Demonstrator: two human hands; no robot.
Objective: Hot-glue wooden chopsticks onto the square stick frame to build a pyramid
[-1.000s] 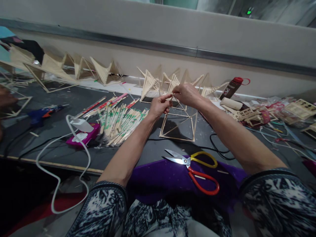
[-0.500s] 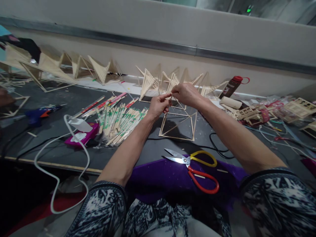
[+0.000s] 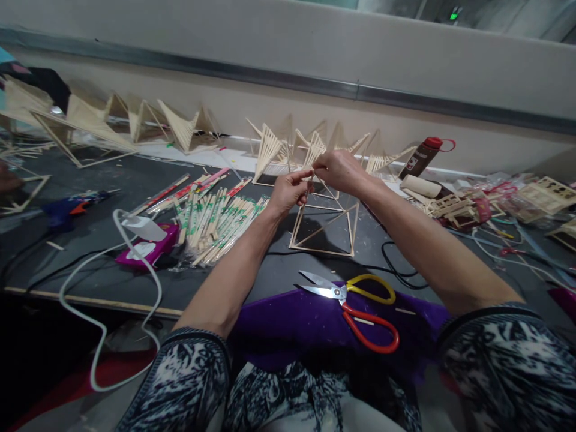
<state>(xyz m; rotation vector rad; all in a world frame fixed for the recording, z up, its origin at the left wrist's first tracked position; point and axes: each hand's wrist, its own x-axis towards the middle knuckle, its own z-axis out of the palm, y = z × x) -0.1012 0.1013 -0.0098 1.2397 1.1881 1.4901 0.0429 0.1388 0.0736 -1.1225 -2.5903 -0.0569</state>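
A frame of thin wooden sticks [image 3: 324, 230] stands on the dark table, with a square base, a diagonal and sticks rising toward my hands. My left hand [image 3: 290, 193] is closed at its upper part, thumb and fingers pinching the sticks. Right beside it, my right hand [image 3: 339, 170] pinches at the same upper corner, fingertips close to the left ones. The fingers hide the exact joint. Nearer to me, scissors [image 3: 337, 292] with one yellow and one red handle lie with blades apart, partly on a purple cloth [image 3: 274, 330].
Packs of wrapped chopsticks [image 3: 220, 228] lie left of the frame, beside a magenta box [image 3: 150, 249] and a blue glue gun [image 3: 69, 210]. Finished stick models [image 3: 270, 153] line the wall. A brown bottle [image 3: 420, 157] stands back right. Another person's hand [image 3: 9, 177] is at far left.
Both hands keep their pinch at the frame's upper corner, with hardly any movement. The view has shifted very slightly.
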